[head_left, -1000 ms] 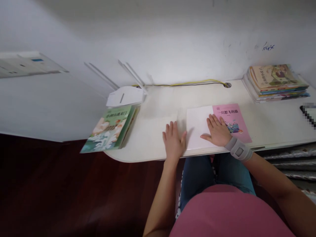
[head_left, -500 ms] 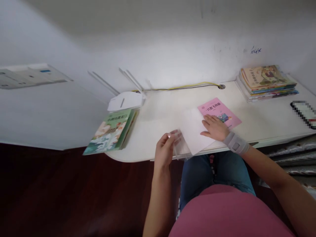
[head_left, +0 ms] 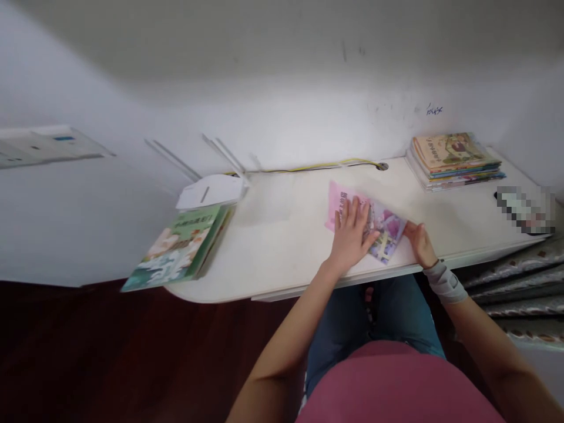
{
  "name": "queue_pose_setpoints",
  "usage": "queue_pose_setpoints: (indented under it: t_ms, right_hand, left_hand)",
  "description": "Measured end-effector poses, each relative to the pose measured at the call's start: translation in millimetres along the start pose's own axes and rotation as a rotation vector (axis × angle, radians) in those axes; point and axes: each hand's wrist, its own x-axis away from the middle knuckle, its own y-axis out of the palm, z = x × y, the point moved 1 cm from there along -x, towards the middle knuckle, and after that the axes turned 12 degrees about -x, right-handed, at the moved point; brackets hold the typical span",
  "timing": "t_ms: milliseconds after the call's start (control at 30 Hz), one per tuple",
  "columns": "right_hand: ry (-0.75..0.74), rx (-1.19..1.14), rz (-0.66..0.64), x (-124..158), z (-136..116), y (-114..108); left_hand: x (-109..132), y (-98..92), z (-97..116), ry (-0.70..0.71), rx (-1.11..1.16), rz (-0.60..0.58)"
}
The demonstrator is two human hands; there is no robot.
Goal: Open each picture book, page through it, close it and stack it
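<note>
A pink picture book (head_left: 333,202) lies near the front of the desk, with a purple illustrated page (head_left: 392,226) showing on its right side. My left hand (head_left: 350,232) rests flat on the book, fingers spread, covering part of the print. At the book's right edge, my right hand (head_left: 418,241) grips the illustrated page; its fingertips are partly hidden by that edge. A grey band (head_left: 446,283) wraps the right wrist. Whether the clear plastic cover is around the book I cannot tell.
Green picture books (head_left: 187,238) overhang the white desk's (head_left: 282,235) left end, beside a white router (head_left: 211,191). A stack of books (head_left: 456,158) stands at the back right, with a blurred-out phone (head_left: 524,211) nearer. Cables (head_left: 308,167) run along the wall.
My left hand has left the clear plastic and moved right, onto the book. My right hand has shifted from the white sheet to the book's right edge. The purple illustrated page now shows.
</note>
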Motion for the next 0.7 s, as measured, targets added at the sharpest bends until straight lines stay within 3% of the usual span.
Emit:
queue_pose_setpoints:
  t_ms: [100, 200, 300, 433, 533, 633, 700]
  right_hand:
    - [0.013, -0.056, 0.196, -3.2, 8.4, -14.4]
    - [-0.016, 0.06, 0.257, -5.8, 10.8, -16.5]
    - [-0.02, 0.148, 0.261, -11.6, 11.1, -12.8]
    - [0.087, 0.375, 0.196, -33.0, 7.2, -10.2]
    - [0.19, 0.525, 0.133, -56.7, -0.6, -11.6]
    - [0.234, 0.666, 0.067, -74.1, -8.3, -17.2]
    - [0.267, 0.753, 0.025, -77.7, -10.6, -23.3]
  left_hand:
    - [-20.6, 19.8, 2.6, -0.038, -0.282, -0.261]
    - [-30.8, 33.4, 0.2, -0.063, -0.364, -0.446]
    - [-32.2, 38.5, 1.7, -0.069, -0.371, -0.542]
    - [-27.5, 31.4, 15.3, -0.12, -0.409, -0.535]
    - [-28.4, 15.5, 12.3, -0.156, -0.38, -0.424]
    - [-39.8, -2.1, -20.3, -0.314, -0.376, -0.248]
    - [-52.1, -6.8, -50.4, -0.467, -0.361, -0.24]
